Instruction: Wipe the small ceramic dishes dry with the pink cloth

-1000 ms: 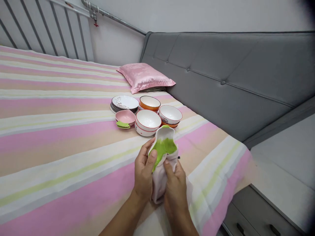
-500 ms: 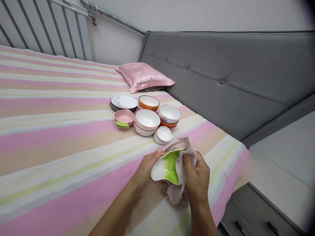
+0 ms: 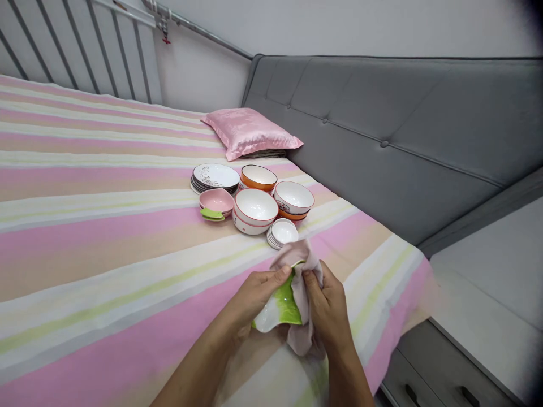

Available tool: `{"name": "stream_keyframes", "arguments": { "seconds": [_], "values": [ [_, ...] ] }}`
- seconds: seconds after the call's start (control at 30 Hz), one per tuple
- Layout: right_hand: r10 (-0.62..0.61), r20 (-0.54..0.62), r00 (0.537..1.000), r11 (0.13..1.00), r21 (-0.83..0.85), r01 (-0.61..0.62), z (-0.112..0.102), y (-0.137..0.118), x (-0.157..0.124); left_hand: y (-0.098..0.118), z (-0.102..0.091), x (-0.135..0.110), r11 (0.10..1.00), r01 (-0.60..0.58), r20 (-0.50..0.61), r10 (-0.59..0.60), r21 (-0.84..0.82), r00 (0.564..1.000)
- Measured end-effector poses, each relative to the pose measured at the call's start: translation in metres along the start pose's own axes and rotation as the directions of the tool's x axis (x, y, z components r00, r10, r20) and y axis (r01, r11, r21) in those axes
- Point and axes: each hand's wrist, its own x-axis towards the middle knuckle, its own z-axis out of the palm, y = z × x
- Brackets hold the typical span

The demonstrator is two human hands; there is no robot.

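A small green and white dish (image 3: 278, 308) with a wavy rim is held between both hands above the bed. My left hand (image 3: 257, 291) is closed on its upper left edge, thumb lying over the rim. My right hand (image 3: 328, 299) grips a pale pink cloth (image 3: 299, 254), which is folded around the dish's right side and hides that part. Just beyond the hands stands a stack of small white bowls (image 3: 283, 233). Behind it are stacked white bowls with red rims (image 3: 255, 209).
A striped bedspread (image 3: 127, 294) lies beneath everything. Pink dishes with green handles (image 3: 216, 202), a stack of plates (image 3: 215, 176), orange-sided bowls (image 3: 258, 178) and more white bowls (image 3: 294, 196) are grouped together. Farther back lies a pink pillow (image 3: 252, 133) by the grey headboard (image 3: 382, 118).
My left hand has shifted its grip along the dish toward the upper rim. The dish has tilted and turned, and my right hand with the cloth has moved slightly left.
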Motion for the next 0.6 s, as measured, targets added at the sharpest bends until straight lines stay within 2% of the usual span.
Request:
{"name": "stream_keyframes", "arguments": {
  "seconds": [0.1, 0.2, 0.37, 0.5, 0.6],
  "values": [
    [0.029, 0.023, 0.999, 0.999, 0.030, -0.029, -0.002, 0.001, 0.001, 0.000, 0.002, 0.002, 0.998, 0.066, 0.003, -0.066, 0.006, 0.998],
    [0.064, -0.005, 0.998, 0.996, 0.056, -0.064, 0.002, 0.004, 0.001, 0.002, 0.005, 0.003, 0.999, 0.028, -0.053, -0.030, -0.039, 0.998],
    [0.134, -0.145, 0.980, 0.977, 0.183, -0.106, 0.027, 0.007, -0.008, 0.006, 0.010, 0.002, 0.987, -0.086, -0.087, 0.075, -0.138, 0.993],
    [0.212, 0.000, 0.977, 0.937, 0.283, -0.204, 0.044, 0.004, -0.017, 0.007, 0.009, 0.001, 0.968, -0.141, -0.089, 0.125, -0.210, 0.988],
    [0.219, 0.120, 0.968, 0.901, 0.355, -0.248, 0.049, 0.002, -0.020, 0.009, 0.008, 0.001, 0.963, -0.140, -0.135, 0.111, -0.231, 0.985]
  ]
}}
